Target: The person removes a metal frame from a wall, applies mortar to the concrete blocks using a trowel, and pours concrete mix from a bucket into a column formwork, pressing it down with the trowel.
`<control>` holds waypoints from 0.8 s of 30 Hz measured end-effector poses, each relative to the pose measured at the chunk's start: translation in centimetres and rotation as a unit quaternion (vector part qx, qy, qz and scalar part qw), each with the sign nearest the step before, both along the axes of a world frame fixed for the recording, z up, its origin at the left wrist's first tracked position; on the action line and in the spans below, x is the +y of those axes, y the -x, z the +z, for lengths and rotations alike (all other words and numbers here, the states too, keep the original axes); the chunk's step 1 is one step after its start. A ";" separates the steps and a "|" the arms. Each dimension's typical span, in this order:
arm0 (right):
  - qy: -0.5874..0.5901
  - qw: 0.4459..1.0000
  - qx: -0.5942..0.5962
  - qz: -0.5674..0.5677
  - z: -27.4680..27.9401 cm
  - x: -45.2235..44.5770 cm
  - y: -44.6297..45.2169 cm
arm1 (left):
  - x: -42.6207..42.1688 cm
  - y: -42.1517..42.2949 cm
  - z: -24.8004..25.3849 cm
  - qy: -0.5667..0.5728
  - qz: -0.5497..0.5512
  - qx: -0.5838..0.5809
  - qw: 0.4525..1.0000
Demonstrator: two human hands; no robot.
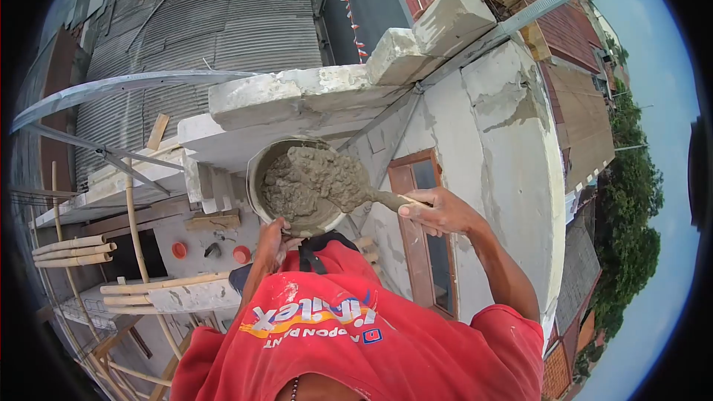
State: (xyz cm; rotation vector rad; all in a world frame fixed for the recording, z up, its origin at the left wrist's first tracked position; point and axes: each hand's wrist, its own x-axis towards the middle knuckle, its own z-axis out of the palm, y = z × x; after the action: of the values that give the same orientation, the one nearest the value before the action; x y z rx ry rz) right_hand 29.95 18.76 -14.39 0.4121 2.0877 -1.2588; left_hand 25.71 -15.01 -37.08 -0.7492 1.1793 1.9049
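A round bucket (pixel 253 178) of wet grey mortar (pixel 297 182) is in front of my red shirt, beside the top of the block wall (pixel 319 89). My left hand (pixel 275 241) grips the near rim of the bucket. In my right hand (pixel 438 212) is the handle of a trowel (pixel 386 199), closed in my fingers. The trowel's blade is hidden under a heap of mortar over the bucket's right side.
Stepped light blocks (pixel 453 18) rise along the wall top at the upper right. A metal beam (pixel 134 85) crosses at the left, above bamboo poles (pixel 137 238). Far below are red buckets (pixel 241 254). A brown window frame (pixel 408 238) is in the wall at right.
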 end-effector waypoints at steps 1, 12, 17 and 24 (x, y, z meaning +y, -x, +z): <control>0.005 1.000 -0.003 -0.020 1.4 1.1 -0.5 | 0.6 0.3 0.1 0.002 -0.010 -0.001 1.000; -0.134 0.947 0.028 -0.292 25.4 14.6 -2.9 | 7.0 2.6 0.2 -0.021 -0.082 -0.001 0.996; -0.222 0.920 0.071 -0.314 32.5 20.0 0.9 | 7.9 2.2 -1.4 -0.016 -0.083 -0.010 0.996; -0.289 0.836 0.308 -0.351 25.5 24.7 7.8 | 7.5 1.5 -0.2 0.005 -0.066 -0.026 0.997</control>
State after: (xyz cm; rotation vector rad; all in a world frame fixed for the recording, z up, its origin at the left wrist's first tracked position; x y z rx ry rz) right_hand 22.20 43.45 11.13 1.2821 3.0438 -1.2002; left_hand 24.25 -7.55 -37.26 -0.7053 1.1768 1.7623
